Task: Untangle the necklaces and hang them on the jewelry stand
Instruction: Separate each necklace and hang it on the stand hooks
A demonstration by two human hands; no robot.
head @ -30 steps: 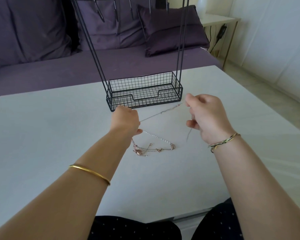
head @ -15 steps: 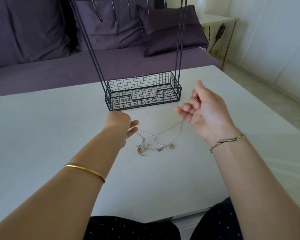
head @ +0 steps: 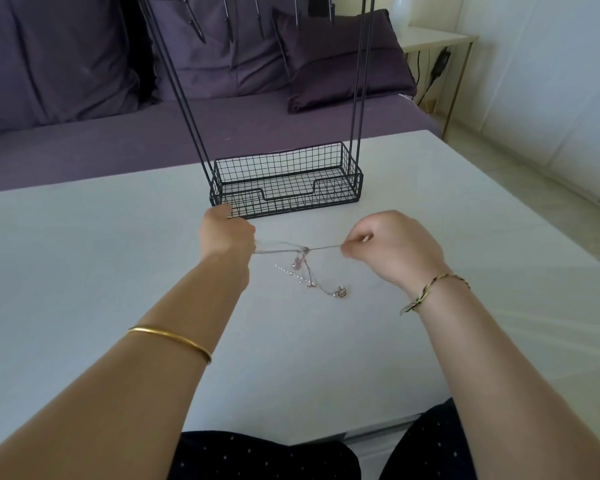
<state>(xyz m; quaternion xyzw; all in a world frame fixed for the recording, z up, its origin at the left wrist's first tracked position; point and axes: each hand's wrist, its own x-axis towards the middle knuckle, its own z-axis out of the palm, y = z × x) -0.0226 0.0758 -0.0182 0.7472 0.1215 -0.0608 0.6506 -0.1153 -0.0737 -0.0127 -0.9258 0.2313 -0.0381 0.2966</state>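
You were untangling: left hand [head: 226, 237] and right hand [head: 392, 247] gripped the necklaces [head: 321, 289] taut (knot [head: 305, 251] at 6 o'clock from the stand [head: 284, 188]); slack needed next

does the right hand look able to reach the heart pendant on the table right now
Likely yes: the heart pendant lies uncovered on the table near the right hand, though it is busy pinching a chain.

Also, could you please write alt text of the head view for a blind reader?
A person's left hand and right hand hold a thin chain taut above a white table, tangled necklaces dangling from its middle. A black wire jewelry stand stands behind.
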